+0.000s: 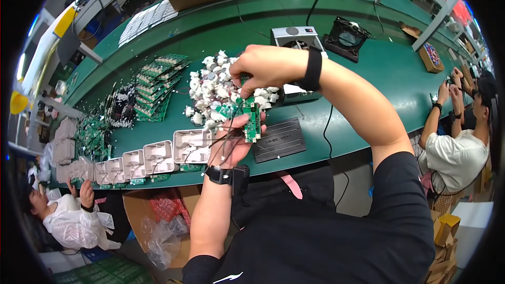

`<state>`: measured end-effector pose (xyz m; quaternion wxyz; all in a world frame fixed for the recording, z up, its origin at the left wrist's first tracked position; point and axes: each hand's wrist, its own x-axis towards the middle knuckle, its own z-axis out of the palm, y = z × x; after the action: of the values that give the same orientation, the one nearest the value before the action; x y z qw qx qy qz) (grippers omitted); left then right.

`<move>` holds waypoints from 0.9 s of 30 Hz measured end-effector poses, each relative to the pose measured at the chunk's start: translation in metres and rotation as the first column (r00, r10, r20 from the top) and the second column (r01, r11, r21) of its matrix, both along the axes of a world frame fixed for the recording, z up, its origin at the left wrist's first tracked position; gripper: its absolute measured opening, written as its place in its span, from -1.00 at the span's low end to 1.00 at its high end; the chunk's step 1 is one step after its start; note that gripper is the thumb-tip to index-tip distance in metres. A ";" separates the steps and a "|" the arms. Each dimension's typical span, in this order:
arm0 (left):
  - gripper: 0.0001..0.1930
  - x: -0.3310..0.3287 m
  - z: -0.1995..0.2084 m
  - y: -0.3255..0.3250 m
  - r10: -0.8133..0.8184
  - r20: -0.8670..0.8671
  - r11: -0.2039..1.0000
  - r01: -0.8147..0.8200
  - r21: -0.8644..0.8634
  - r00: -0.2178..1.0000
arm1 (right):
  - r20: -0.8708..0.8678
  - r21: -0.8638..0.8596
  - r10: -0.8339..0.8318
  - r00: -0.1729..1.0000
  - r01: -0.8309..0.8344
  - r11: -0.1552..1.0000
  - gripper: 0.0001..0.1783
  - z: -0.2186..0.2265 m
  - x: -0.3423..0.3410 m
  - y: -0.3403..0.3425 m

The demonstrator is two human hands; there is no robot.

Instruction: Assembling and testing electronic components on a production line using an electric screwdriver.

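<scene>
From my remote station, I observe the left hand (239, 149) supporting a green circuit board (253, 122) above the bench (313, 113), thumb and fingers closed about its sides; this grip presumably keeps the face exposed. Dark wires (225, 138) trail beside the palm. A black ribbed plate (279, 141) lies near the bench edge. Pale housings (191, 144) form a row leftward, probably for easy reach. The right hand (271, 66) arches over the board's upper end, fingers drawn narrow; I cannot tell what they grip. Beyond, I note heaped white parts (206, 87), layered boards (152, 97) and a silver-faced device (294, 32), likely set back for working room.
</scene>
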<state>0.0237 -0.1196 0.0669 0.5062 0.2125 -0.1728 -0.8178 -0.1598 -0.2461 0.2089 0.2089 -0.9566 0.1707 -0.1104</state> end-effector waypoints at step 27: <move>-0.65 0.497 0.145 -0.051 0.703 0.633 0.547 -0.815 -0.191 0.324 | 0.310 -0.366 -0.250 0.917 0.358 0.859 -0.48 0.002 -0.029 0.109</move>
<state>0.5204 -0.1703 0.2116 0.7165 0.5753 -0.1479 -0.3658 -0.1891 -0.1375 0.2109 0.0001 -0.9175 0.2655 -0.2962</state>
